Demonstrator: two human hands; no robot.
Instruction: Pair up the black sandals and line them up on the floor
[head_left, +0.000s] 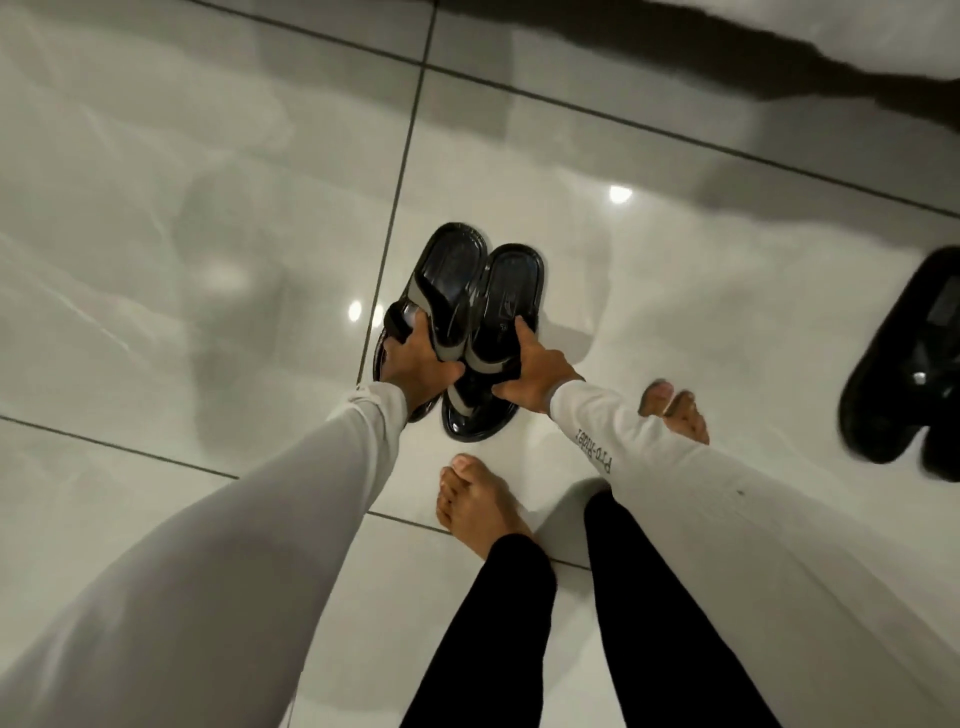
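Two glossy black sandals with grey-edged straps lie side by side in the middle of the white tiled floor. My left hand (415, 364) grips the strap of the left sandal (449, 265). My right hand (535, 376) grips the strap of the right sandal (511, 283). Their heels point away from me and their toe ends sit near my wrists. I cannot tell if the soles touch the floor. Another pair of black sandals (906, 364) lies at the right edge of the view, partly cut off.
My two bare feet (480, 501) stand just behind the held sandals, in black trousers. Dark grout lines (395, 192) cross the shiny tiles. A dark shadowed band (727, 36) runs along the top right.
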